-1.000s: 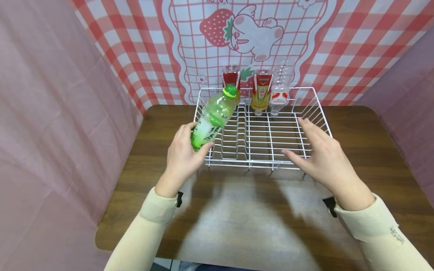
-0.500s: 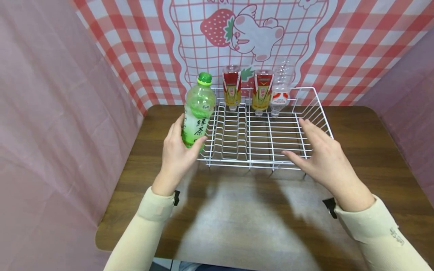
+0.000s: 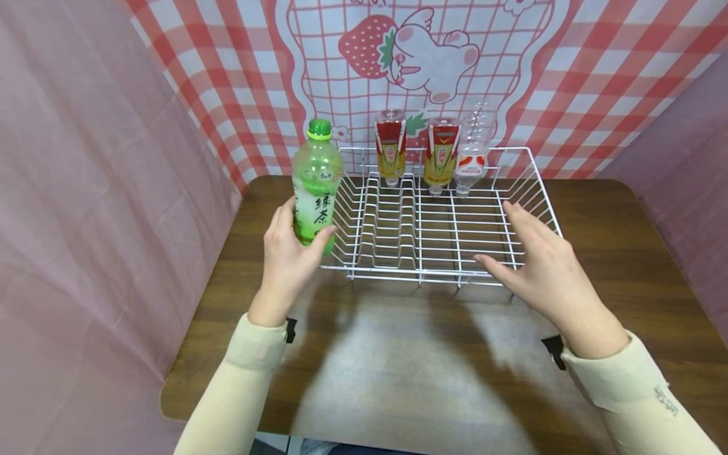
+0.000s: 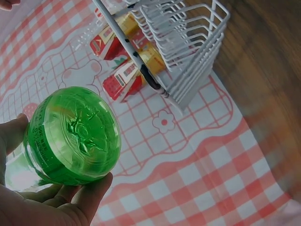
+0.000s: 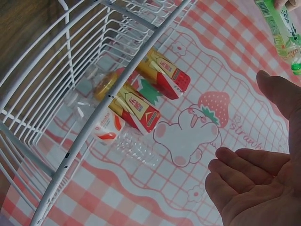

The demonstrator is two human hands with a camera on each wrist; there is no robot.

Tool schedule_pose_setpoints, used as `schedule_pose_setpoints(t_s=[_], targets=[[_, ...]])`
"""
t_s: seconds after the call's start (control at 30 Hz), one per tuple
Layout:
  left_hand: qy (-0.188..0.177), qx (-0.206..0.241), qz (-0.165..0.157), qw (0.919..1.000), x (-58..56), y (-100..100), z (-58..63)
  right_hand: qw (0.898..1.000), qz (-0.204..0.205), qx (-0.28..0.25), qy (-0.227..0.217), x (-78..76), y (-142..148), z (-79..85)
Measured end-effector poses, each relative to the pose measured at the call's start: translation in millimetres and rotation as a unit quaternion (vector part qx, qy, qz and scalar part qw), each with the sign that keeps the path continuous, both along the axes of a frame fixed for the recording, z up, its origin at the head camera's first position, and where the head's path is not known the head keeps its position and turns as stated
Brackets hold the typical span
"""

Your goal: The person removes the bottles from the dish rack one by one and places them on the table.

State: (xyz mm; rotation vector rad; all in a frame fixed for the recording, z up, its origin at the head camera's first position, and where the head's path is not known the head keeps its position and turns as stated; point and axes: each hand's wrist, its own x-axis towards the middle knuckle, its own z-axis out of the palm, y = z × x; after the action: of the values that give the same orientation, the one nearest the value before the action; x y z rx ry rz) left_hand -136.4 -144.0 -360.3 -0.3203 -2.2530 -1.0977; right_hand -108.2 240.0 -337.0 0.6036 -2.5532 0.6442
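My left hand (image 3: 289, 258) grips a green tea bottle (image 3: 316, 186) by its lower part, thumb on one side and fingers on the other. Its green cap points up, and the bottle is held above the left end of a white wire dish rack (image 3: 419, 273). From the left wrist view I see the green bottle base (image 4: 81, 134) facing the camera. My right hand (image 3: 543, 275) holds nothing; its thumb and fingers are spread over the rack's front right part, and in the right wrist view the palm (image 5: 263, 188) shows.
Along the rack's back, two bottles with red-and-yellow labels, a left one (image 3: 390, 146) and a right one (image 3: 440, 151), stand neck down. Beside them is a clear bottle (image 3: 471, 158), also neck down. The wooden table (image 3: 227, 322) meets a checked cloth (image 3: 227, 69) behind.
My left hand has carried the green tea bottle leftward, away from the back-left bottle, and the bottle has turned from a rightward tilt to nearly upright. My right hand has hardly moved.
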Motion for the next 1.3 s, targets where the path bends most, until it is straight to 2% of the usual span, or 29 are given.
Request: schedule_pose_setpoints(t_s=[0.23, 0.47, 0.8, 0.97, 1.3], targets=[[0.009, 0.007, 0.03, 0.9995, -1.8, -10.7, -0.6, 1.0, 0.001, -0.003, 0.008, 0.3, 0.4, -1.4], [0.015, 0.03, 0.042, 0.9986, -7.2, -20.7, -6.1, 1.0, 0.0, -0.002, 0.009, 0.6, 0.4, -2.5], [-0.01, 0.03, 0.074, 0.9968, -13.2, -33.9, -11.6, 1.0, 0.001, 0.0, 0.009, 0.9, 1.7, -4.2], [-0.016, 0.029, 0.083, 0.996, -15.8, -38.5, -12.1, 1.0, 0.002, -0.002, 0.015, 1.0, 2.0, -6.0], [-0.051, 0.041, 0.102, 0.9926, -20.5, -47.3, -20.5, 1.0, 0.005, -0.003, 0.019, -0.1, 2.0, -7.7]])
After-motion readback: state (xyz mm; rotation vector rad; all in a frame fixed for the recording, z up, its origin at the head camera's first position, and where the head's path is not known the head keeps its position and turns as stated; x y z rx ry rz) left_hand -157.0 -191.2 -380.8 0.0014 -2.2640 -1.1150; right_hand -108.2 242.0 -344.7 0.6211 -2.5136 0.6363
